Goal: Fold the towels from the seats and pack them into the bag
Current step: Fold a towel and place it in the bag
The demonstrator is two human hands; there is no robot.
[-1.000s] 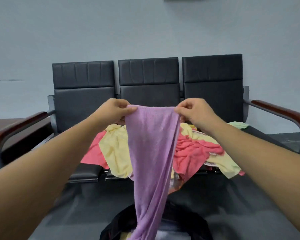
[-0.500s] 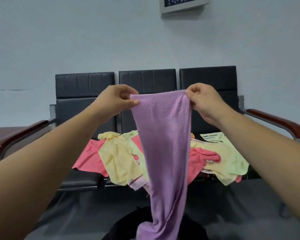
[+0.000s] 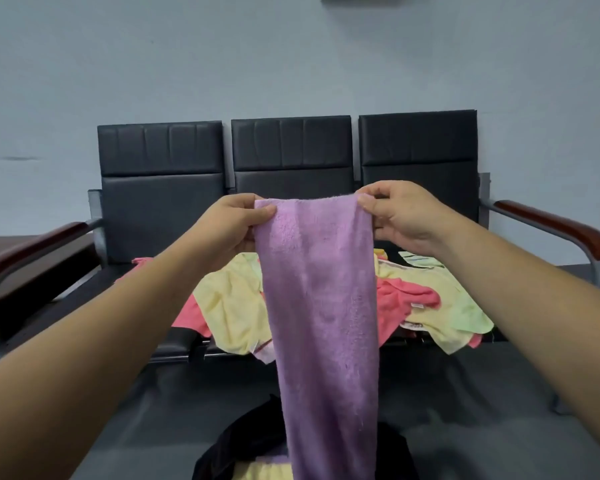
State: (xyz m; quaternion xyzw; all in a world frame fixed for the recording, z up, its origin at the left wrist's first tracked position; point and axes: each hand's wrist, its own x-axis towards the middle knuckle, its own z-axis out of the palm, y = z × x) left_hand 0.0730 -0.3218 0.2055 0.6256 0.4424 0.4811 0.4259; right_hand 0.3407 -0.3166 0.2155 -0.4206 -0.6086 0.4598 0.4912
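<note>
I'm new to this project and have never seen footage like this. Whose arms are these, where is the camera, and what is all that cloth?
No machine here: a person works with bare hands. A wide-angle camera worn on their head looks forward and down, so both arms reach in from the lower corners. The left hand and right hand each pinch a top corner of a purple towel, which hangs down between them. Behind it stands a row of three black seats, with yellow towels and pink towels heaped loosely on them. At the bottom sits a black bag, open, with yellow cloth showing inside. The job is folding the towels and packing them into that bag.
</note>
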